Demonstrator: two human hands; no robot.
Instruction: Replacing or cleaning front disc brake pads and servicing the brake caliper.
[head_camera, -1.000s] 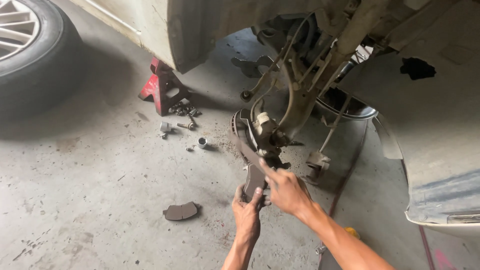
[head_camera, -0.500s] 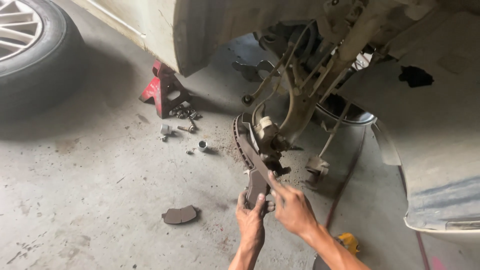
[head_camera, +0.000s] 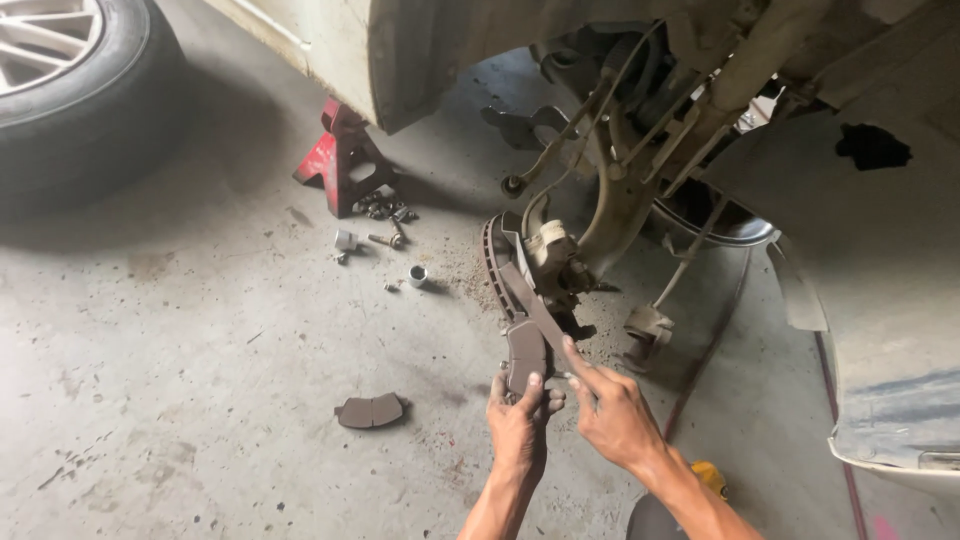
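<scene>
Left hand (head_camera: 520, 425) is gripping a brake pad (head_camera: 525, 355) at lower centre, just below the brake disc (head_camera: 497, 268); right hand (head_camera: 612, 410), fingers loosely apart, is touching the pad's edge.

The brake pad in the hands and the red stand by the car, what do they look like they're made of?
The brake pad, held in the left hand with the right hand beside it, looks like a dull grey-brown metal backing plate; its friction face is hidden. The red stand looks like painted steel, its paint worn and grimy.

left hand (head_camera: 520, 425): raised, fingers curled in grip | right hand (head_camera: 612, 412): forefinger extended
</scene>
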